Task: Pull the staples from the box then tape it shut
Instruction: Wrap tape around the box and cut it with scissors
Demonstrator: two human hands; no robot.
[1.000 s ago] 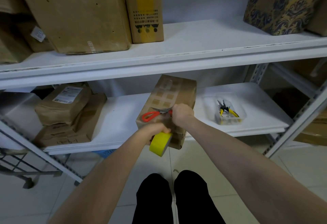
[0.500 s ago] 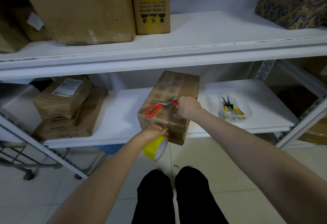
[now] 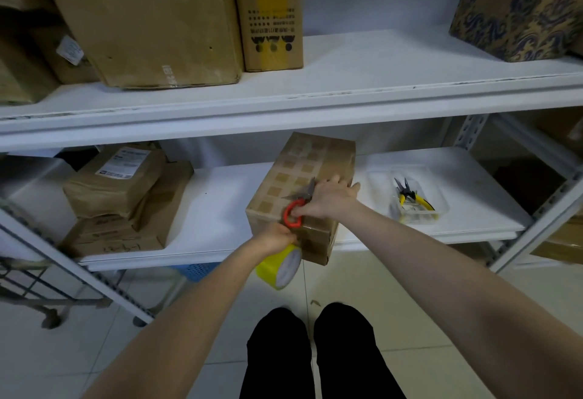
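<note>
Two hands busy: left (image 3: 277, 237) grips tape roll (image 3: 277, 267), right (image 3: 328, 198) scissors (image 3: 295, 209); tray (image 3: 441, 209) holds pliers (image 3: 410, 198).

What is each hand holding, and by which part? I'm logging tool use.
Right hand: red-handled scissors, by a handle loop. Left hand: yellow tape roll, at its top.

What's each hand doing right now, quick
Left hand: closed on the yellow tape roll, at the box's front edge.
Right hand: holding the red-handled scissors, fingers spread on the box.

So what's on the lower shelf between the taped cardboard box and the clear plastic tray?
Only bare white shelf between cardboard box and clear tray, per the head view.
</note>
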